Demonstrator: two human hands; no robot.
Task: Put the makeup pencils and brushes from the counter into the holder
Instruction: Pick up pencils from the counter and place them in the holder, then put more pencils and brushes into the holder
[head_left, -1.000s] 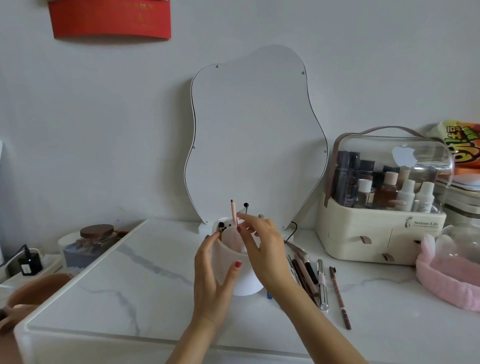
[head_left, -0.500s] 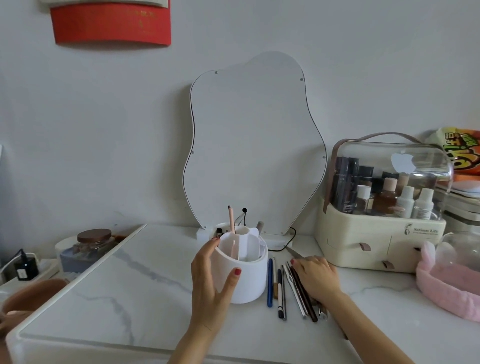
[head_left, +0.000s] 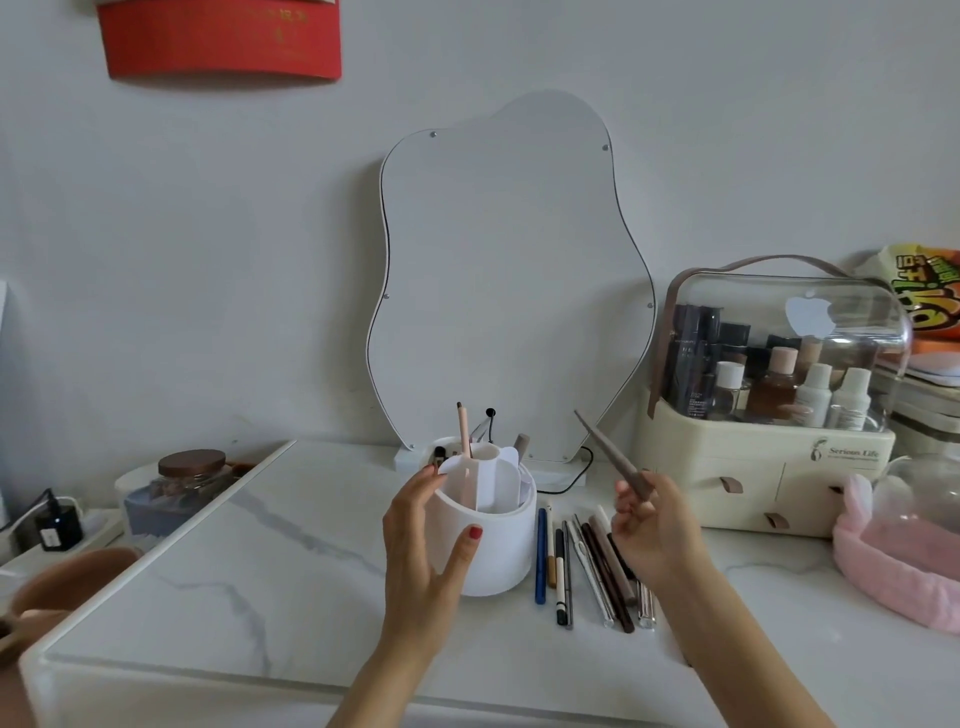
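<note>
A white round holder (head_left: 498, 545) with inner dividers stands mid-counter, with a pink pencil (head_left: 463, 431) and a few other tools upright in it. My left hand (head_left: 431, 551) grips the holder's left side. My right hand (head_left: 654, 525) is raised to the right of the holder and holds a thin brown makeup brush (head_left: 608, 452) that slants up and left. Several pencils and pens (head_left: 582, 566) lie side by side on the marble counter between the holder and my right wrist.
A wavy-edged mirror (head_left: 509, 270) leans on the wall behind the holder. A cream cosmetics case (head_left: 769, 467) with bottles stands at right, a pink fluffy basket (head_left: 898, 561) beside it. A lidded jar (head_left: 182, 483) and a small dark bottle (head_left: 57, 525) sit at left.
My right hand went from the holder down to the row of pencils, then rose holding a brown brush. My left hand kept its grip on the holder.
</note>
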